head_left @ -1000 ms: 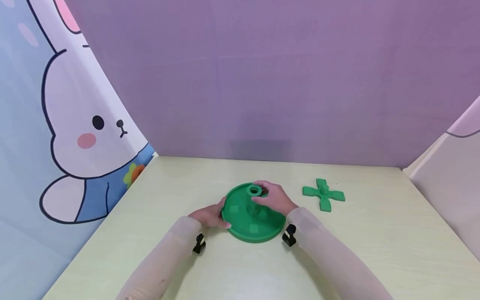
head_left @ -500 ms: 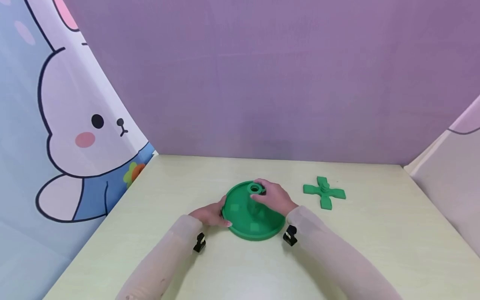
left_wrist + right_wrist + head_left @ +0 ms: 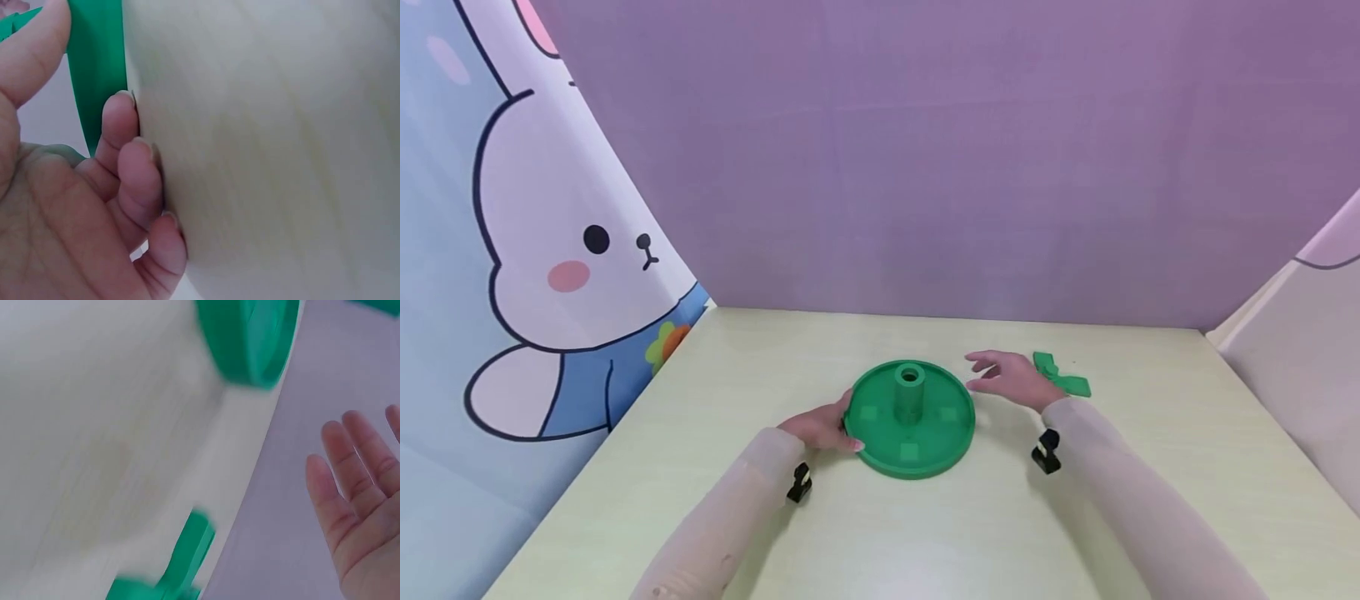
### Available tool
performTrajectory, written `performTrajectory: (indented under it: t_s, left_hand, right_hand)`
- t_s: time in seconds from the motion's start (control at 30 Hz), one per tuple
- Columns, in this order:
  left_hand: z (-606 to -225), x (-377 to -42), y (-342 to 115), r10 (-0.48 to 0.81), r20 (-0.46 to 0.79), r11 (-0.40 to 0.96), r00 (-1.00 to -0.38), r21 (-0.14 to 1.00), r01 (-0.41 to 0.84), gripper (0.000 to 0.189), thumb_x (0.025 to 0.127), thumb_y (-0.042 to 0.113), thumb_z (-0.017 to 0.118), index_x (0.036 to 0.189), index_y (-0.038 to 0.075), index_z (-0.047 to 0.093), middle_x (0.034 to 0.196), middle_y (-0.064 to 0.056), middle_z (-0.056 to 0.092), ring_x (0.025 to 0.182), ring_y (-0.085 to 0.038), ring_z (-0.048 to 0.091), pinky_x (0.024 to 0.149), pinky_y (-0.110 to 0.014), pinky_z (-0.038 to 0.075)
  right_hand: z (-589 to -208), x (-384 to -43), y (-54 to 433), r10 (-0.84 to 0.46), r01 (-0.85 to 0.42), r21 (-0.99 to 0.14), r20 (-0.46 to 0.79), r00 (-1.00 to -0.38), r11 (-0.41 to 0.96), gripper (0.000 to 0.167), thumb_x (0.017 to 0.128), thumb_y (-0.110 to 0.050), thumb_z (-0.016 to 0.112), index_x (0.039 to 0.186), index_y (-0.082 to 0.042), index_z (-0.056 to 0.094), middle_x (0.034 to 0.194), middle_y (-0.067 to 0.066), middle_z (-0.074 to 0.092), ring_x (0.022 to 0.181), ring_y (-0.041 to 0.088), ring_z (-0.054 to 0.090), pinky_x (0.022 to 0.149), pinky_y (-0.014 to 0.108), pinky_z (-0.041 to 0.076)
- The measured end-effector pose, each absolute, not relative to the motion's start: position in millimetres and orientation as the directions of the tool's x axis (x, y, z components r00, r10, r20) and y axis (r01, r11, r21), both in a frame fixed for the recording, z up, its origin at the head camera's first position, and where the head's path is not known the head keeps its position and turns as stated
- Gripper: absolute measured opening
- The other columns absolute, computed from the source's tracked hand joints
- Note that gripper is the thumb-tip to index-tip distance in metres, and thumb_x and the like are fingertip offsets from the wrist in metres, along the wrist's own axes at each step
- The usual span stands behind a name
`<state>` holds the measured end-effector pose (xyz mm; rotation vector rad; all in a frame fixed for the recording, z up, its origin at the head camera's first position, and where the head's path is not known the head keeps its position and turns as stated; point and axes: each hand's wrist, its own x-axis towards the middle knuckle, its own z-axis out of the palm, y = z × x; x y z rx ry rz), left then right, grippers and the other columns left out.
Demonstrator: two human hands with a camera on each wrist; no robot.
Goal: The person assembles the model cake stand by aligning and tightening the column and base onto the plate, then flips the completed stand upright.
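A green round base (image 3: 880, 446) lies on the table, a hollow upright post (image 3: 910, 404) rising from its middle. At its left edge my left hand (image 3: 822, 427) grips the rim, thumb on the near side. In the left wrist view the fingers of that left hand (image 3: 134, 178) curl against the base's side (image 3: 100, 69), low by the tabletop. My right hand (image 3: 1015, 381) hovers just right of the base with nothing in it, fingers spread. Behind its wrist a green cross-shaped piece (image 3: 1069, 385) is partly hidden; one of its arms (image 3: 189, 550) shows in the right wrist view.
The pale wooden table (image 3: 865, 542) runs back to a purple cloth backdrop (image 3: 925, 167). On the left hangs a cloth with a cartoon rabbit (image 3: 580, 225), and a pale cloth (image 3: 1307, 350) borders the right side.
My right hand has let go of the post and moved right, now covering part of the cross-shaped piece. The left hand stays on the rim, and the base has kept its place.
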<state>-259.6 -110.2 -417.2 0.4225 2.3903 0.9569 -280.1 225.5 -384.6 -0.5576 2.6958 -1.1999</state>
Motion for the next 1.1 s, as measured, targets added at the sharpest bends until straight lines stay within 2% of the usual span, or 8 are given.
performTrajectory:
  t_s: [0.2,0.57,0.67,0.8,0.93,1.1]
  left_hand:
    - [-418.5,-259.7,-111.7,0.461,-0.356,0.690,-0.813,0.720,0.076,0.101,0.087,0.017,0.072,0.153,0.004,-0.003,0.155,-0.022,0.019,0.142,-0.035,0.017,0.113,-0.049,0.018]
    - [-420.4,-260.0,-115.2,0.469,-0.357,0.681,-0.808,0.729,0.073,0.102,0.087,0.017,0.072,0.152,0.001,-0.005,0.155,-0.023,0.016,0.142,-0.037,0.016,0.113,-0.049,0.018]
    - [-420.6,-259.7,-115.3,0.471,-0.357,0.682,-0.807,0.727,0.077,0.102,0.087,0.017,0.072,0.152,0.001,-0.005,0.155,-0.024,0.016,0.142,-0.037,0.016,0.113,-0.049,0.018]
    - [-420.8,-259.8,-115.6,0.472,-0.358,0.687,-0.806,0.722,0.082,0.102,0.087,0.018,0.072,0.152,0.001,-0.005,0.155,-0.023,0.016,0.142,-0.037,0.017,0.113,-0.049,0.018]
    - [-420.3,-259.0,-115.5,0.477,-0.353,0.681,-0.805,0.727,0.084,0.102,0.088,0.018,0.071,0.152,0.001,-0.006,0.156,-0.023,0.015,0.142,-0.037,0.016,0.113,-0.049,0.018]
    - [-421.3,-258.2,-114.2,0.486,-0.348,0.673,-0.801,0.735,0.089,0.102,0.088,0.018,0.071,0.152,0.000,-0.006,0.156,-0.024,0.014,0.142,-0.036,0.015,0.114,-0.048,0.017]
  right_hand:
    - [-385.8,-281.1,263.6,-0.286,-0.198,-0.724,0.002,-0.958,0.660,0.057,0.091,-0.025,0.066,0.137,0.003,0.048,0.122,0.026,0.058,0.110,0.039,0.057,0.092,0.051,0.046]
    - [-399.1,-274.1,317.3,-0.210,-0.110,-0.715,-0.053,-0.976,0.691,0.058,0.093,-0.029,0.063,0.135,0.008,0.047,0.120,0.026,0.059,0.114,0.042,0.052,0.094,0.055,0.042]
    - [-402.4,-271.6,327.0,-0.197,-0.076,-0.703,-0.093,-0.976,0.708,0.059,0.094,-0.030,0.062,0.135,0.009,0.047,0.124,0.029,0.056,0.115,0.042,0.051,0.094,0.054,0.043]
    - [-407.1,-269.5,335.5,-0.185,-0.032,-0.670,-0.158,-0.970,0.742,0.061,0.092,-0.031,0.063,0.132,0.012,0.048,0.120,0.028,0.057,0.108,0.038,0.054,0.089,0.049,0.046]
    - [-412.1,-270.3,341.0,-0.171,-0.001,-0.626,-0.211,-0.962,0.780,0.063,0.091,-0.033,0.064,0.130,0.014,0.049,0.122,0.031,0.055,0.108,0.041,0.053,0.091,0.052,0.044]
    - [-416.0,-272.7,343.2,-0.191,-0.023,-0.581,-0.230,-0.954,0.814,0.066,0.090,-0.035,0.066,0.128,0.015,0.050,0.126,0.034,0.052,0.107,0.040,0.053,0.091,0.052,0.044]
